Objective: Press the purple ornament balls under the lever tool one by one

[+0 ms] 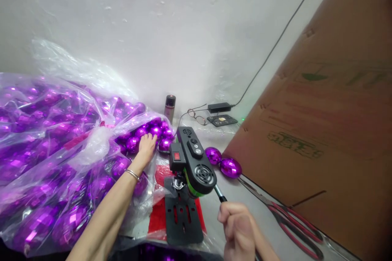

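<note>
Reaching left grip into baubles, seemingly open

left hand outstretched flat, right hand fisted

- My left hand reaches into the plastic bag, fingers on purple baubles.
- My right hand grips the lever handle of the small black press.
- Two loose baubles lie just beside the press.
</note>
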`<state>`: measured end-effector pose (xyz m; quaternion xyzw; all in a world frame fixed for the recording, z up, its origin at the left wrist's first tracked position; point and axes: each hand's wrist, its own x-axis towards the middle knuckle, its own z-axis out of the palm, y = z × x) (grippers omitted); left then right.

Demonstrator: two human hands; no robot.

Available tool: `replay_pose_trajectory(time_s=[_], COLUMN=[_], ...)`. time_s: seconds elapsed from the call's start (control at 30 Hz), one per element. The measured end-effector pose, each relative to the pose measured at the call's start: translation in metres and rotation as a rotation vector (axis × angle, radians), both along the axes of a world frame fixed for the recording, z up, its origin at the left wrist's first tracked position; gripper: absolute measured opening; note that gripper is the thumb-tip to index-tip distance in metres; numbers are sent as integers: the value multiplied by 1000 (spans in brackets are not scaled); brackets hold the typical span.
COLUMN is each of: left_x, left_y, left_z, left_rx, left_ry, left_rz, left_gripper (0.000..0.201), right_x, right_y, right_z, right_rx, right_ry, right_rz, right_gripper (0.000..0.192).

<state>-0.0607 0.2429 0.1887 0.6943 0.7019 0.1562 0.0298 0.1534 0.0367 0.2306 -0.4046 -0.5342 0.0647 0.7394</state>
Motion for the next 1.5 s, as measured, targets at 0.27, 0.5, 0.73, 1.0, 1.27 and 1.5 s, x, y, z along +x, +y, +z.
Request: replay_pose_trajectory(time_s=[0.27,0.5,0.73,1.0,1.27,1.5], left_x=[-37,-4,79,85,77,81], left_y=[-64,-219,-236,-218,-205,-204], left_z=[73,-2,-93,-128,-130,-126], left_rx=[26,234,50,130,211,327], left_ry=[-286,-1233,-1546,-980,-805,-553], left_rz=[93,340,431,226,72,-119], left_gripper=[78,134,93,90,74,69], right_x=[6,6,10,14,11,-7], right_y=[3,8,5,-1,1,-9], right_z=[15,25,26,22,25,33], right_rx=[28,34,-8,-24,-14,-105], right_ry=[-45,-48,-88,-139,-134,9], right_rz=[98,111,153,175,153,72], right_gripper=[51,49,49,40,41,45])
